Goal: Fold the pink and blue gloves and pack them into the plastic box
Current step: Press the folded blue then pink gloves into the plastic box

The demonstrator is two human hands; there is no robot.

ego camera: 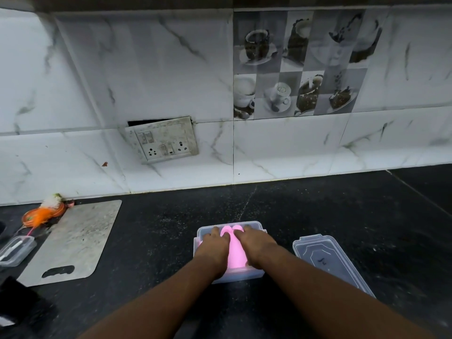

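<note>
Both hands are down inside the clear plastic box (205, 241), which sits on the near middle of the dark speckled counter (318, 211). The left hand (213, 248) lies palm-down on the left side of the box and the right hand (256, 245) on the right side, fingers spread flat and pressing rather than clenched around anything. Between them shows a soft pink glove (234, 250), smooth and rounded, its two bulging tips at the far end and its long axis running near to far along the box. No blue glove can be seen; whether one lies under the hands or the pink one, I cannot tell.

The box lid (330, 260), thin see-through plastic with a raised rim, lies just right of the box, angled, so the right hand is the nearer one to fetch it. Packing looks close to finished, with closing likely to follow.
</note>
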